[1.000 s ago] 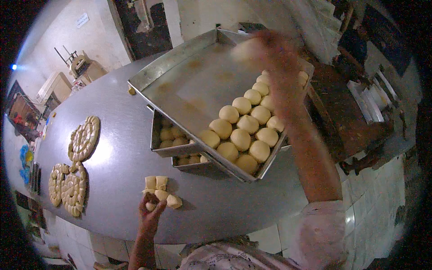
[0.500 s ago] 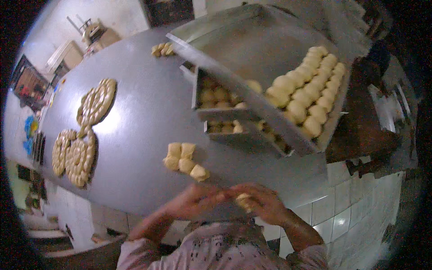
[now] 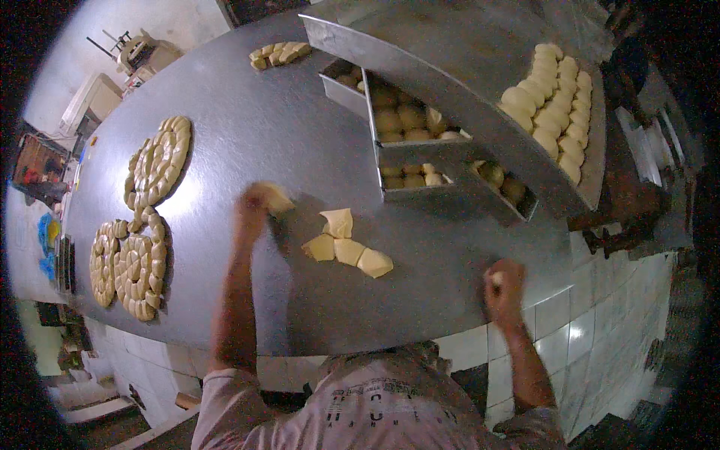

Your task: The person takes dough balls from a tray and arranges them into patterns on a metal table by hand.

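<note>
My left hand (image 3: 253, 208) is stretched out over the steel table, its fingers closed on a flat piece of dough (image 3: 280, 199). To its right lies a small group of cut dough pieces (image 3: 346, 250), pale yellow and touching one another. Near the table's front right edge my right hand (image 3: 504, 291) is curled around a small lump of dough (image 3: 496, 278), mostly hidden by the fingers. Both hands are slightly blurred.
Coils of cut dough (image 3: 159, 161) lie at the left of the table (image 3: 217, 127). More pieces (image 3: 281, 54) sit at the far edge. A large tray (image 3: 450, 97) with rows of dough balls (image 3: 551, 112) rests on smaller metal trays (image 3: 416, 193) of dough balls.
My hands, close together at the front edge before, are now wide apart. The left has reached forward and taken a dough piece from the group; the right has moved right with its lump.
</note>
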Tool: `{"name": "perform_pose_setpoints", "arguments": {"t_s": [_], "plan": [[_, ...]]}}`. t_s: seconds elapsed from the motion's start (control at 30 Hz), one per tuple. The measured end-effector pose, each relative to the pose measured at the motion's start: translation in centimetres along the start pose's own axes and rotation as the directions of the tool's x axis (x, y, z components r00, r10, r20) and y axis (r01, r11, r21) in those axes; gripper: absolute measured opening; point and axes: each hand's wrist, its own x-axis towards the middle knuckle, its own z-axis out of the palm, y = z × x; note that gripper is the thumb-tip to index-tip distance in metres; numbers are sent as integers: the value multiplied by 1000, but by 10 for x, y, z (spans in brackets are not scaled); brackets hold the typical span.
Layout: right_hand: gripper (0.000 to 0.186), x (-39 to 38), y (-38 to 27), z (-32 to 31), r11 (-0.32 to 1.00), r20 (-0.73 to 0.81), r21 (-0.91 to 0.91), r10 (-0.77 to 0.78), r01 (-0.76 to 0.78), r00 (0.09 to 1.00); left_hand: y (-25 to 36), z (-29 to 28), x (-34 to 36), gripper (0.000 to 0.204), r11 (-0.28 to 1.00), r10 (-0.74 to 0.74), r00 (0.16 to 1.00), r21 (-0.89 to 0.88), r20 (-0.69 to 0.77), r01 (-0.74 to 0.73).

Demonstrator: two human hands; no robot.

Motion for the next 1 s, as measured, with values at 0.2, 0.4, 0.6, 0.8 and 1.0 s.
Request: {"name": "perform_pose_setpoints", "arguments": {"t_s": [0.2,0.4,0.6,0.8,1.0], "plan": [[29,46,48,33,982,-275,-165,44,-92,960,47,-12,20,28,922,-285,944,-317,-168,222],[31,19,65,-12,999,-134,-11,42,-43,990,104,1,-45,23,920,-331,932,-270,-149,283],[26,43,62,12,934,-43,226,292,-275,956,154,83,-79,24,839,-331,933,-408,142,360],[34,63,117,-17,974,43,15,224,-225,974,173,112,-85,25,775,-380,885,-430,268,463],[33,29,116,-74,942,154,266,169,-205,974,172,101,-100,18,799,-348,936,-504,58,328]]}}
